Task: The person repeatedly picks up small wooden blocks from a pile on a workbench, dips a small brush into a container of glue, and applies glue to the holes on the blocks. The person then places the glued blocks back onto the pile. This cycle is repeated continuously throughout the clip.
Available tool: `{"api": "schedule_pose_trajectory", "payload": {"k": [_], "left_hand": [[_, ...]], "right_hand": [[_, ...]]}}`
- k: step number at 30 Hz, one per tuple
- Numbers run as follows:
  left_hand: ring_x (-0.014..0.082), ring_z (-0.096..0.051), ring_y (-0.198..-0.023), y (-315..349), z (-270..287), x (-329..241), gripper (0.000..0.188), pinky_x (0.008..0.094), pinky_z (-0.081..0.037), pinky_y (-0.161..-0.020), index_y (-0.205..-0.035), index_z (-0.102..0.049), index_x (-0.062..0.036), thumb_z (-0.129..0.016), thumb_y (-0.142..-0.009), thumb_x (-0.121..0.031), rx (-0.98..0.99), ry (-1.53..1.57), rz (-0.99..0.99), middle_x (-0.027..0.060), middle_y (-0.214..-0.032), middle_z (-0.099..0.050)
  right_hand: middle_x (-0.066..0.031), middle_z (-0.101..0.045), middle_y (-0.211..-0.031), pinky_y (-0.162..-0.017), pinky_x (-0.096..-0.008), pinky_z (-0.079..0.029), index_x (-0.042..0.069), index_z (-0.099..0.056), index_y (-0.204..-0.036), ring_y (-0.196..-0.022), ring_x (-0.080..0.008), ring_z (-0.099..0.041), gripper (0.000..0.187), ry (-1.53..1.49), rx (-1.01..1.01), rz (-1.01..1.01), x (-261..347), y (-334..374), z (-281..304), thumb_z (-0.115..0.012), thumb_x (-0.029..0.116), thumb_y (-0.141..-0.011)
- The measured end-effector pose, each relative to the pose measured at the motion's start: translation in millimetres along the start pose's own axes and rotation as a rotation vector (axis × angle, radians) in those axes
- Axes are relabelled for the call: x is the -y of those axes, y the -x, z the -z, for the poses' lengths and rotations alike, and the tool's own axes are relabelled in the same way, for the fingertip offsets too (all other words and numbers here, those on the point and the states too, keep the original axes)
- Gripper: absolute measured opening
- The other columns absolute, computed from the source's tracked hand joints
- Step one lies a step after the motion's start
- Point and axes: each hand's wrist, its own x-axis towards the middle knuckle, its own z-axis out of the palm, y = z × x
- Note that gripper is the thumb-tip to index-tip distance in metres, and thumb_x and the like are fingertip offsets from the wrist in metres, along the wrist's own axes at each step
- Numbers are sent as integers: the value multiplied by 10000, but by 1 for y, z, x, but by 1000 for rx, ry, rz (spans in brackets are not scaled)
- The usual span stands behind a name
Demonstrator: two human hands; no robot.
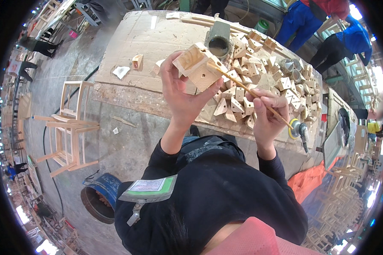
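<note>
Raised over the workbench, my left hand point(184, 97) is closed around a pale wooden corner block point(203, 77) with drilled holes. My right hand point(269, 109) pinches a thin wooden stick point(234, 79) like a pen. The stick's far tip meets the block near a hole in its upper part; whether it goes inside I cannot tell. Just behind the block stands a grubby grey container point(218, 44) with brownish liquid in it. A heap of drilled, mostly triangular wooden blocks point(253, 70) spreads beneath and beyond my right hand.
Cardboard covers the bench point(157, 40); one loose block point(137, 61) lies there. A yellow-rimmed power tool point(293, 128) sits at the right edge. Wooden chair frames point(70, 131) and a blue bucket point(101, 196) stand on the floor at left. Co-workers in blue point(291, 23) are beyond the bench.
</note>
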Motion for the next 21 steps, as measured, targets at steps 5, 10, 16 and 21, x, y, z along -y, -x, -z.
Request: {"api": "schedule_pose_trajectory", "payload": {"k": [5,10,16,21], "left_hand": [[205,-538,-1104,-1,3,3,859,334,-505,-923,-1308,-324,-10,-853,-631,-26,-2,-78,-58,125,-1220,-452],[208,-508,-1133,-2,0,0,861,341,-486,-952,-1303,-329,-17,-855,-622,-25,-3,-137,-77,125,-1233,-424],[214,-462,-1177,2,-5,1,820,352,-460,-985,-1307,-309,-25,-797,-648,4,-52,46,-8,132,-1238,-414],[248,-448,-1188,3,-1,4,786,380,-397,-1003,-1299,-334,-30,-757,-637,-37,-26,3,37,136,-1236,-420]], "right_hand": [[-241,-640,-1003,-792,-383,-583,-12,-493,-939,-904,-297,-677,167,-16,59,31,-2,7,-1,-600,-107,-852],[-241,-644,-981,-777,-381,-585,-16,-494,-926,-865,-285,-681,153,-69,33,-22,-4,13,-4,-605,-94,-856],[-218,-658,-924,-726,-365,-591,-7,-500,-883,-815,-269,-686,108,-201,-89,-164,-2,8,-6,-605,-29,-886],[-197,-666,-942,-721,-345,-589,0,-502,-863,-815,-252,-690,103,-169,-219,-213,-2,-1,-5,-595,10,-908]]}}
